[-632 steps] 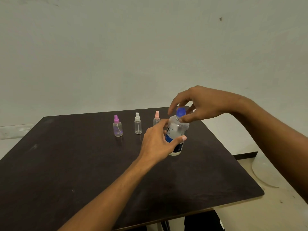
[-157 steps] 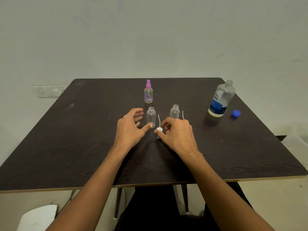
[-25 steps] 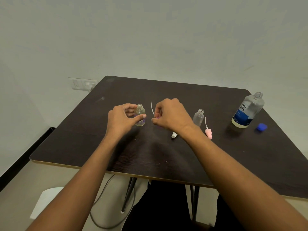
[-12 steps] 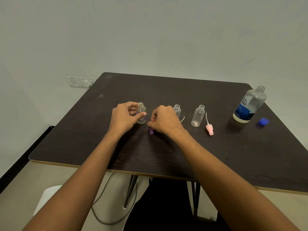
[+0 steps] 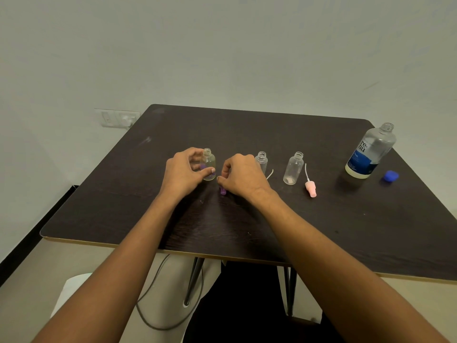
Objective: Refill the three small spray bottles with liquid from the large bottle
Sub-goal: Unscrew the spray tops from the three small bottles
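Three small clear bottles stand uncapped in a row on the dark table (image 5: 321, 231). My left hand (image 5: 184, 172) grips the leftmost small bottle (image 5: 209, 162) between thumb and fingers. My right hand (image 5: 241, 178) is curled low over the purple spray head (image 5: 223, 190), which lies on the table and peeks out under the fingers. That hand partly hides the middle bottle (image 5: 262, 159); a white dip tube (image 5: 270, 174) shows beside it. The third bottle (image 5: 293, 168) stands next to the pink spray head (image 5: 310, 188). At the far right, the large bottle (image 5: 369, 152) stands open, near its blue cap (image 5: 390, 175).
The table's near edge runs just in front of my forearms. A wall socket (image 5: 118, 118) sits beyond the table's left corner. A cable (image 5: 158, 318) and a white seat (image 5: 74, 290) lie on the floor below.
My right hand has brought the purple spray head, with its tube, down from beside the leftmost bottle onto the table. My left hand has stayed on that bottle.
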A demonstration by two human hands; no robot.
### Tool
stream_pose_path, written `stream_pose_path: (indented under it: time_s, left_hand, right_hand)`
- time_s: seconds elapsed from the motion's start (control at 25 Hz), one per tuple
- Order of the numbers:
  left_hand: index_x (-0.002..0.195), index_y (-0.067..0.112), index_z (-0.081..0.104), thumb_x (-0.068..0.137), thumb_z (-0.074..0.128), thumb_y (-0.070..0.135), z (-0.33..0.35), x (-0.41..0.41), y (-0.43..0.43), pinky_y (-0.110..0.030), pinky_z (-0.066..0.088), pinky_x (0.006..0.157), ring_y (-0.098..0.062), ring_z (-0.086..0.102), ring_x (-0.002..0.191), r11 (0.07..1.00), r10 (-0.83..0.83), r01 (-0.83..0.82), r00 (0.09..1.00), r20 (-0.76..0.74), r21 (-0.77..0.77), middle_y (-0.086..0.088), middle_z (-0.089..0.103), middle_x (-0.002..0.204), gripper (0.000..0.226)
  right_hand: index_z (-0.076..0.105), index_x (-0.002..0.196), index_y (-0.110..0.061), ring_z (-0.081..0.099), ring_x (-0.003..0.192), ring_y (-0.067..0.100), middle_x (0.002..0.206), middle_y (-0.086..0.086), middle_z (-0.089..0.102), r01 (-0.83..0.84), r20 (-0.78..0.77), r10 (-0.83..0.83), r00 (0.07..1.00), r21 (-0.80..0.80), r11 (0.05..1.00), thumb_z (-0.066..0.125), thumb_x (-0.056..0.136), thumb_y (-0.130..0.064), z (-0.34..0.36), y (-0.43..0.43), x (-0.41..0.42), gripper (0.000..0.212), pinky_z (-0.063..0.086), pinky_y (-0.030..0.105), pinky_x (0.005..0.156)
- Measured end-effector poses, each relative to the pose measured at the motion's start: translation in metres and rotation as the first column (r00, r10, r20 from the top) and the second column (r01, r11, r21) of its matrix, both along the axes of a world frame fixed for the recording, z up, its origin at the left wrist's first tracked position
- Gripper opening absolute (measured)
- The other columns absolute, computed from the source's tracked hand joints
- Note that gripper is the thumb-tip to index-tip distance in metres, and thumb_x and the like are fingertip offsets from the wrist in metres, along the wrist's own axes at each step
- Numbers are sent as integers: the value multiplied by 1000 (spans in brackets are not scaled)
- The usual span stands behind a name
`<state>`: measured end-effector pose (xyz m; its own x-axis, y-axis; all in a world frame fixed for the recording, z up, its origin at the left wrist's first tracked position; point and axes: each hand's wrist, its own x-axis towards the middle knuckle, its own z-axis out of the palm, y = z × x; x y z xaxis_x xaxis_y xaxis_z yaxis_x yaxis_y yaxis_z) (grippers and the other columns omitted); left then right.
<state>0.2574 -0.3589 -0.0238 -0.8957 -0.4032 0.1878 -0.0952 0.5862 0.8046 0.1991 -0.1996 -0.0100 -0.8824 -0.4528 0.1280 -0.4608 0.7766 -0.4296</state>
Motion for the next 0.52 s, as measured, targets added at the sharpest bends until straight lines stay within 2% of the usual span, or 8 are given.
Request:
stream_pose_path:
  time_s: [0.08,0.24,0.4,0.52]
  left_hand:
    - [137,23,62,78,91,25,0,0,0,-13,54,84,4,69,97,1000,-3,3,1000,-4,-10,9,72,124,66]
    - [146,23,55,77,92,28,-1,0,-1,-6,44,75,-7,68,111,999,-10,11,1000,3,-38,5,66,137,79]
    - [147,23,53,77,92,28,-2,2,-2,-4,44,74,-3,64,110,999,-19,19,1000,2,-29,4,65,138,80]
    - [148,24,53,75,93,29,-3,5,-4,-12,53,85,-1,61,110,1000,-25,25,1000,-4,1,4,64,139,83]
  right_hand:
    - [74,75,-23,70,86,19,78,-2,72,-3,-6,3,1000,-5,1000,80,81,-35,0,1,0,15,60,34,77]
    - [75,77,-22,70,87,19,80,-1,73,-18,-19,18,1000,-13,1000,78,84,-38,-1,4,-1,17,59,33,77]
    - [76,83,-23,70,90,20,85,-1,74,-31,-28,31,999,-16,999,77,85,-42,-1,5,-2,20,60,35,79]
    - [75,91,-22,68,98,21,91,1,74,-49,-53,48,997,-10,999,77,85,-45,3,7,2,24,59,38,84]
